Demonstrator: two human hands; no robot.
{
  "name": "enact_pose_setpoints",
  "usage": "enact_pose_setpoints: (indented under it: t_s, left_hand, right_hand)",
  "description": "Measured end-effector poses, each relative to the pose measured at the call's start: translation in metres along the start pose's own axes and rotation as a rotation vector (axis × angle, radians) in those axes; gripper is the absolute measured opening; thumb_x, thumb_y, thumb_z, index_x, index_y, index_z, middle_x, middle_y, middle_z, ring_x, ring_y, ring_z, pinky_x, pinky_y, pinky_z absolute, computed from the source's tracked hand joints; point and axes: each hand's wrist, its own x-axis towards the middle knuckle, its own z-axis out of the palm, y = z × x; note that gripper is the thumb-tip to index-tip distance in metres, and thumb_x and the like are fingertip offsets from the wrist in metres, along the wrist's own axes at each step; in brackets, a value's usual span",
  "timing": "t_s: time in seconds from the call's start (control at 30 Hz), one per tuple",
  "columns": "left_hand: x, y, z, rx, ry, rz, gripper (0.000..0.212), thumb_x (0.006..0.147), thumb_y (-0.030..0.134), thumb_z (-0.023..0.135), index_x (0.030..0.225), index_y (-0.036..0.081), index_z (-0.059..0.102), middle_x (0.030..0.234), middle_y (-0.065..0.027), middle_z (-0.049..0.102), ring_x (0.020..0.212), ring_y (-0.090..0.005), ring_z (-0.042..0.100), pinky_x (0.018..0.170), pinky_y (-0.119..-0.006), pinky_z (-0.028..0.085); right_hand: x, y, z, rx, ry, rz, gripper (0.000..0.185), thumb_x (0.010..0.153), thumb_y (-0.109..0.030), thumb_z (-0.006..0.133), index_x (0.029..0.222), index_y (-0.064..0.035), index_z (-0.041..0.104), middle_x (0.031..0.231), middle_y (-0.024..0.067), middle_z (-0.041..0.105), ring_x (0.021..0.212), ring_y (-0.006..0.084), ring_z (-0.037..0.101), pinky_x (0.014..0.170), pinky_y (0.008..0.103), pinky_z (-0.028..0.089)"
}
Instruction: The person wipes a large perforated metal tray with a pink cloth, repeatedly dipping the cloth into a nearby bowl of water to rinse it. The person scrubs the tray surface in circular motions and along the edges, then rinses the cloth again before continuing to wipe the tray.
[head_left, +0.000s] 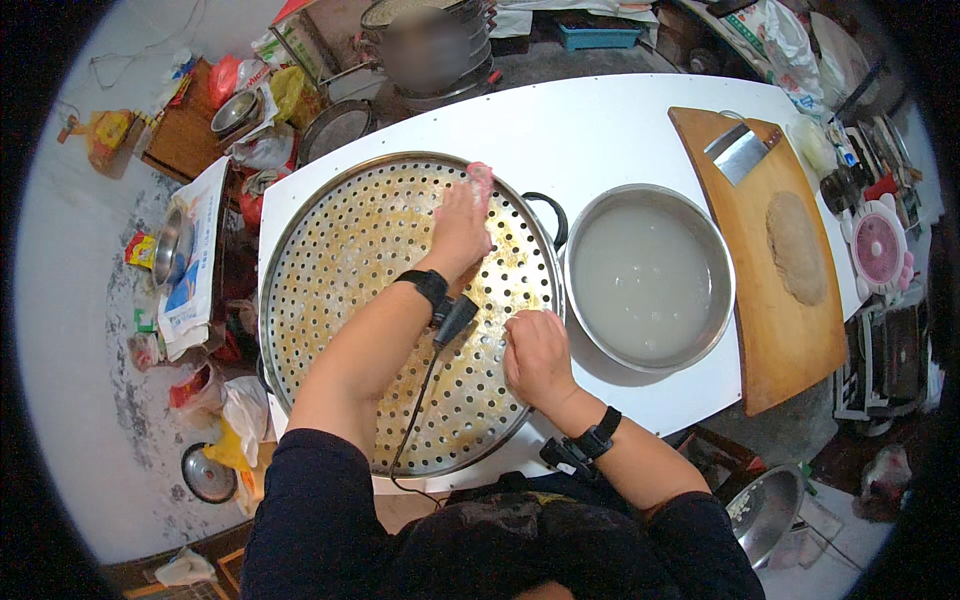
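A large round perforated metal steamer tray (360, 300) with amber stains lies on the white table in front of me. My left hand (461, 225) is stretched over its far right part, pressing a pink cloth (481, 177) to the surface near the rim. Most of the cloth is hidden under the fingers. My right hand (537, 352) is curled over the tray's near right edge; its fingertips are partly hidden. Just right of the tray stands a metal basin (649, 277) of cloudy liquid. The tray's black side handle (551, 217) sits between them.
On the white tabletop (600, 120) rests a wooden board (720, 225) with a cleaver (739, 154) and a dough lump (795, 247). A pink fan (877, 244) stands beyond. A cable (420, 405) hangs from my left wrist across the tray. Stacked steamers (480, 45) stand behind the table.
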Motion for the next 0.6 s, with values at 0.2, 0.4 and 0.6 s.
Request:
enact_pose_setpoints:
  t_s: [0.2, 0.4, 0.6]
  left_hand:
    - [0.006, 0.009, 0.041, -0.097, 0.241, 0.054, 0.051, 0.094, 0.017, 0.048, 0.137, -0.005, 0.034, 0.145, -0.0302, 0.028, 0.134, -0.0474, 0.029, 0.109, -0.053, 0.024]
    - [-0.005, -0.001, 0.006, 0.036, 0.387, 0.537, 0.028, 0.075, 0.005, 0.064, 0.103, 0.003, 0.062, 0.104, -0.0161, 0.058, 0.096, -0.0339, 0.055, 0.082, -0.045, 0.044]
    - [-0.014, -0.003, -0.019, 0.138, 0.055, 0.796, 0.024, 0.079, 0.007, 0.063, 0.103, 0.006, 0.062, 0.099, -0.0109, 0.059, 0.089, -0.0292, 0.059, 0.073, -0.039, 0.051]
  right_hand:
    - [-0.001, 0.0, -0.002, 0.011, -0.083, 0.052, 0.025, 0.07, 0.001, 0.06, 0.093, -0.0043, 0.053, 0.091, 0.0124, 0.056, 0.089, 0.0321, 0.055, 0.086, 0.0461, 0.042]
    - [-0.002, 0.0, -0.002, 0.006, -0.1, 0.066, 0.024, 0.07, 0.0, 0.06, 0.093, -0.0047, 0.053, 0.092, 0.0126, 0.056, 0.09, 0.0326, 0.055, 0.09, 0.0478, 0.041]
    - [-0.001, 0.0, -0.002, 0.004, -0.091, 0.049, 0.022, 0.071, 0.0, 0.06, 0.092, -0.0052, 0.054, 0.087, 0.0113, 0.056, 0.085, 0.0315, 0.057, 0.087, 0.047, 0.042]
